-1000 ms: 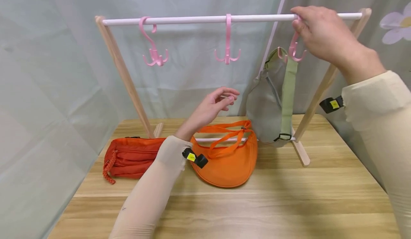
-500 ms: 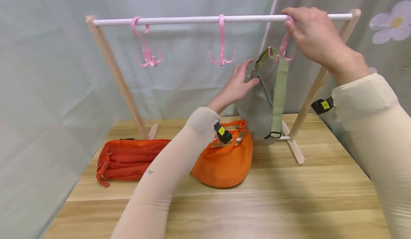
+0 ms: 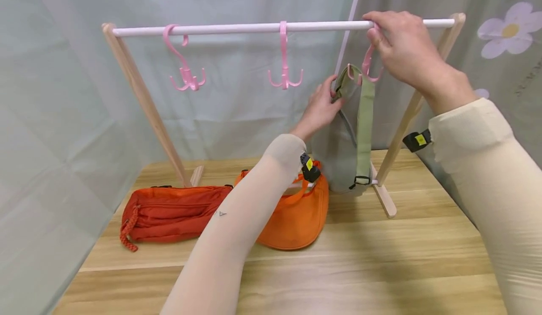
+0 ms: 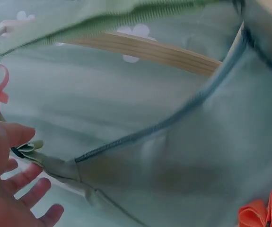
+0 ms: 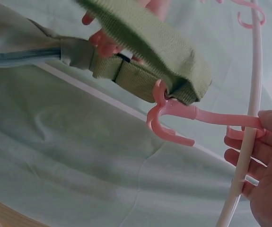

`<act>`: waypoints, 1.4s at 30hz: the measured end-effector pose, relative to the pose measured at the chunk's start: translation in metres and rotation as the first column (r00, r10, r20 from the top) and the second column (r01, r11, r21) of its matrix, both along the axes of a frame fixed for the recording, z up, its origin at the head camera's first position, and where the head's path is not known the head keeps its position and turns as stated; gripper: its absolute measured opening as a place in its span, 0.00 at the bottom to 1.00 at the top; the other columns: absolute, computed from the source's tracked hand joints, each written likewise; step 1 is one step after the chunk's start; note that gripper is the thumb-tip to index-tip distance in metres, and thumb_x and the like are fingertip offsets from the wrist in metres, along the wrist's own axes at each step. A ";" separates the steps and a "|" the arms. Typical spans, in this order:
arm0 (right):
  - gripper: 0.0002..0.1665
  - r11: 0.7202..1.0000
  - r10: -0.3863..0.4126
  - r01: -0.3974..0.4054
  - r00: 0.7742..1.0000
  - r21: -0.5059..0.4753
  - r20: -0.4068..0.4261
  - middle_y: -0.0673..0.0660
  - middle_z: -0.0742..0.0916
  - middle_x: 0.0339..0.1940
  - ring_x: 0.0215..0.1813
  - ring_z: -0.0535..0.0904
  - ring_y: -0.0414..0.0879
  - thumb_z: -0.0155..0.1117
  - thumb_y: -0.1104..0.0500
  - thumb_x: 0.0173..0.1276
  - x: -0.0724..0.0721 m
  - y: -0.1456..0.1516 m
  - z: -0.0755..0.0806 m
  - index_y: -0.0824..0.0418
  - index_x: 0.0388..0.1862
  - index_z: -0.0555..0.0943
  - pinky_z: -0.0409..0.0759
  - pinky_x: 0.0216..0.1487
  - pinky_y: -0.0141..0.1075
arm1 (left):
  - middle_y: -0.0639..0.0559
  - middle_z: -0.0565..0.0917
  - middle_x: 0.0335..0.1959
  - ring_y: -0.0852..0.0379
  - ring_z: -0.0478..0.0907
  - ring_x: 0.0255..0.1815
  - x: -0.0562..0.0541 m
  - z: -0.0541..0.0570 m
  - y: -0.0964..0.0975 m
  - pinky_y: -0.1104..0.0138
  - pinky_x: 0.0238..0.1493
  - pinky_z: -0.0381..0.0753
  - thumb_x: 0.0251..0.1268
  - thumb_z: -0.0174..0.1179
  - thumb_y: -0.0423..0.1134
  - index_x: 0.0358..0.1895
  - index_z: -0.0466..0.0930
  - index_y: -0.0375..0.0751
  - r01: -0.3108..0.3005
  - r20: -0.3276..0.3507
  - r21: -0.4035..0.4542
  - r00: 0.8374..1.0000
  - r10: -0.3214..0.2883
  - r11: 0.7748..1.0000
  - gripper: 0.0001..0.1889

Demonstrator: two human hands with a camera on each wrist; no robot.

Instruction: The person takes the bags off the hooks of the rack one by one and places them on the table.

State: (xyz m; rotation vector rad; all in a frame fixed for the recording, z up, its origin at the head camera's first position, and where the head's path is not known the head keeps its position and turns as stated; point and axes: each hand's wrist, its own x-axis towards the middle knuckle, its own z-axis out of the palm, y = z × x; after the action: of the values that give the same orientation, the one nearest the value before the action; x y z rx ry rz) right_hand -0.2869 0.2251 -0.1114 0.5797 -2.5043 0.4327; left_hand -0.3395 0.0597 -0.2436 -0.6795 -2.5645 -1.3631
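On the right part of the white rail (image 3: 228, 28), my right hand (image 3: 406, 47) grips the rail and the top of a pink hook (image 3: 367, 61), thumb in front; the right wrist view shows its fingers round the rail. A grey sling bag (image 3: 336, 164) hangs from this hook by its green strap (image 3: 365, 127). My left hand (image 3: 319, 110) holds the bag's upper left end, where the strap joins. In the left wrist view the thumb and index finger lie on either side of that strap end, the other fingers spread.
Two more pink hooks, a left one (image 3: 186, 77) and a middle one (image 3: 284, 73), hang on the rail. A red waist bag (image 3: 169, 216) and an orange shoulder bag (image 3: 296, 225), partly behind my left forearm, lie on the wooden table (image 3: 338, 277). Wooden legs (image 3: 139, 89) support the rail.
My left hand has moved right and up to the grey sling bag's upper end and taken hold there. My right hand keeps its grip on the hook and rail. The view has shifted slightly right.
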 end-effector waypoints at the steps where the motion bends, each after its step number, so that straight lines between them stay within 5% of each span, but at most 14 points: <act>1: 0.26 1.000 -0.002 0.002 1.000 -0.001 0.000 0.72 0.82 0.64 0.68 0.72 0.71 0.44 0.58 0.87 0.000 0.000 0.001 0.67 0.76 0.71 0.59 0.77 0.58 | 0.44 0.75 0.58 0.53 0.72 0.57 0.001 0.000 0.000 0.65 0.57 0.73 0.79 0.58 0.39 0.82 0.57 0.43 -0.007 -0.009 -0.011 1.000 0.007 1.000 0.33; 6: 0.26 1.000 -0.012 0.013 1.000 -0.011 0.017 0.72 0.81 0.64 0.70 0.71 0.70 0.43 0.57 0.87 0.002 0.001 0.003 0.66 0.76 0.70 0.57 0.78 0.58 | 0.45 0.75 0.57 0.55 0.75 0.54 -0.001 0.003 0.001 0.68 0.52 0.78 0.82 0.55 0.42 0.74 0.71 0.42 -0.011 0.010 -0.014 1.000 0.011 1.000 0.23; 12: 0.27 0.999 -0.017 0.020 0.998 -0.042 0.062 0.70 0.79 0.69 0.73 0.68 0.67 0.44 0.56 0.87 0.003 0.002 0.002 0.64 0.78 0.69 0.55 0.79 0.56 | 0.45 0.80 0.64 0.52 0.79 0.62 -0.004 0.003 0.003 0.65 0.57 0.80 0.81 0.57 0.46 0.71 0.67 0.44 -0.002 0.071 0.012 0.997 0.002 1.000 0.22; 15: 0.27 0.999 -0.013 0.016 0.998 -0.043 0.061 0.69 0.79 0.69 0.73 0.68 0.66 0.44 0.56 0.87 0.003 0.002 0.000 0.63 0.78 0.69 0.55 0.79 0.56 | 0.47 0.84 0.53 0.54 0.82 0.48 -0.006 0.003 0.003 0.67 0.46 0.81 0.82 0.57 0.44 0.67 0.71 0.43 -0.003 0.048 -0.029 0.999 0.004 1.000 0.18; 19: 0.27 0.999 -0.005 0.007 0.999 -0.043 0.044 0.69 0.79 0.70 0.73 0.69 0.66 0.45 0.56 0.87 0.004 0.001 0.000 0.63 0.78 0.70 0.54 0.80 0.53 | 0.51 0.78 0.31 0.57 0.73 0.28 -0.010 0.008 0.002 0.69 0.30 0.72 0.83 0.52 0.39 0.47 0.79 0.41 -0.057 -0.031 -0.052 0.998 0.055 0.997 0.08; 23: 0.27 0.999 0.004 -0.002 0.999 -0.045 0.038 0.68 0.79 0.70 0.73 0.69 0.66 0.45 0.56 0.87 0.003 -0.002 0.000 0.63 0.78 0.70 0.53 0.80 0.52 | 0.54 0.72 0.25 0.58 0.69 0.26 -0.008 0.017 -0.003 0.67 0.28 0.66 0.84 0.50 0.40 0.37 0.77 0.45 -0.161 -0.077 -0.018 0.984 0.159 0.987 0.12; 30: 0.27 0.999 0.011 -0.010 0.999 -0.032 0.032 0.69 0.79 0.70 0.73 0.69 0.66 0.44 0.56 0.87 0.001 -0.006 -0.001 0.64 0.78 0.69 0.53 0.81 0.52 | 0.56 0.83 0.40 0.60 0.76 0.39 0.006 0.041 -0.008 0.66 0.40 0.75 0.84 0.48 0.45 0.57 0.85 0.56 -0.273 -0.140 0.044 0.951 0.276 0.961 0.15; 36: 0.27 0.999 0.015 -0.014 1.000 -0.039 0.020 0.69 0.79 0.69 0.73 0.69 0.67 0.45 0.57 0.87 0.001 -0.005 0.000 0.64 0.78 0.69 0.53 0.81 0.52 | 0.59 0.84 0.57 0.60 0.77 0.45 0.019 0.060 -0.006 0.67 0.47 0.77 0.85 0.48 0.46 0.69 0.80 0.58 -0.269 -0.191 -0.015 0.946 0.262 0.963 0.19; 42: 0.26 0.999 0.018 -0.017 1.000 -0.043 0.006 0.70 0.79 0.69 0.73 0.69 0.67 0.45 0.58 0.86 0.000 -0.004 -0.003 0.66 0.78 0.69 0.53 0.81 0.52 | 0.58 0.83 0.62 0.60 0.78 0.51 0.024 0.060 -0.009 0.68 0.50 0.76 0.84 0.49 0.46 0.70 0.79 0.54 -0.269 -0.241 -0.077 0.940 0.244 0.960 0.19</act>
State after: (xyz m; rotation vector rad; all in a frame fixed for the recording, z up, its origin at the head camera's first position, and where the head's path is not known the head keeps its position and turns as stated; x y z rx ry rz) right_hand -0.2866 0.2209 -0.1144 0.5850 -2.4911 0.4942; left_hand -0.3153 0.0511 -0.1836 -0.4651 -2.4507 -1.0071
